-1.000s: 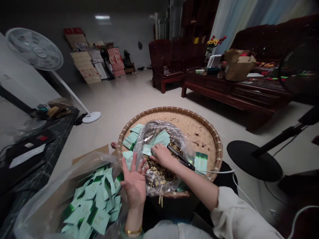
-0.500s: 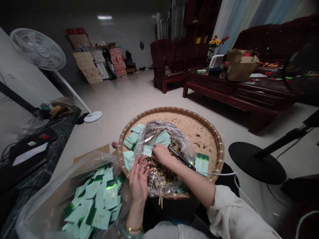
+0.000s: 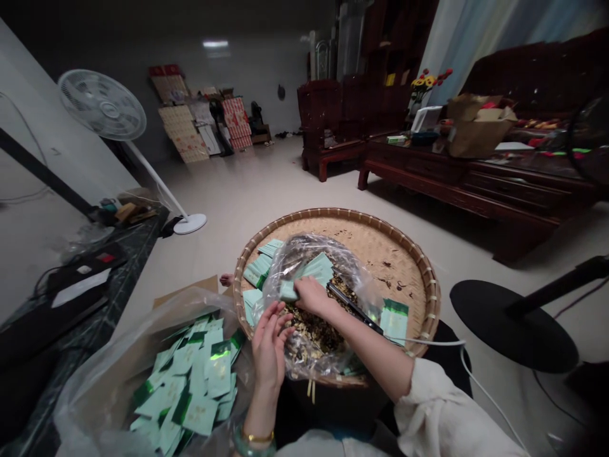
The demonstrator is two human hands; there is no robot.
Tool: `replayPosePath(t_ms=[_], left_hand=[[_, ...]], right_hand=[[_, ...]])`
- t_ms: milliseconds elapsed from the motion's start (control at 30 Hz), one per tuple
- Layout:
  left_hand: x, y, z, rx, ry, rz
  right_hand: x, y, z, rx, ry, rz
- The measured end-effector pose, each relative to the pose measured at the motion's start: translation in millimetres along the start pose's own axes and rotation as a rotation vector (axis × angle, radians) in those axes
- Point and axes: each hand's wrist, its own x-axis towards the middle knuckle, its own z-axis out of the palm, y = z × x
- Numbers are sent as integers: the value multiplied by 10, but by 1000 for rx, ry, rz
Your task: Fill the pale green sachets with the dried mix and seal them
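Observation:
My right hand (image 3: 314,297) is closed on a pale green sachet (image 3: 288,291) over an open clear plastic bag (image 3: 364,282). Just beyond it, a fan of green sachets (image 3: 318,269) lies on the bag's contents, a loose dried mix of dark and yellowish bits (image 3: 314,330). Fingers slightly curled and apart, my left hand (image 3: 270,346) hovers at the bag's near left side, holding nothing. A slim black tool with a white cord (image 3: 354,309), resembling a hair straightener, lies across the bag beside my right wrist. Everything rests in a round woven bamboo tray (image 3: 419,289).
More sachets lie in the tray at left (image 3: 259,270) and right (image 3: 394,320). At lower left, a plastic-lined box (image 3: 107,358) holds many sachets. A white fan (image 3: 102,105) stands left, a black stand base (image 3: 511,324) right. Behind is a wooden table (image 3: 457,174).
My right fingers have closed further round the sachet, which now looks raised at its left end. My left hand stays open close by. The whole view has shifted slightly.

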Motion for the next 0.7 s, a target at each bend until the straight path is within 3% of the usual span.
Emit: replayPosePath(t_ms=[167,300,333,433,533,600,700], left_hand=[[8,5,-21,8,6,-8],[-3,-13,4,7,-27,-41],[-10,-22,20,-9,-45,-65],[-33,-61,81,-78,-78,-157],[-58,-105,127,-76,-121,-208],[-77,-132,134,-25,-155,-200],[-109,-164,119,89,-150,-180]], right_hand=[[-65,95,-97,108,88,-92],[-286,191,-157,202,175,-218],[-368,205,-143,233,216,-255],[-636,214,-43,428,537,-502],[-864,205,37,485,603,-623],[-952,216,23,515,603,-554],[-974,270,-85,531,667,-283]])
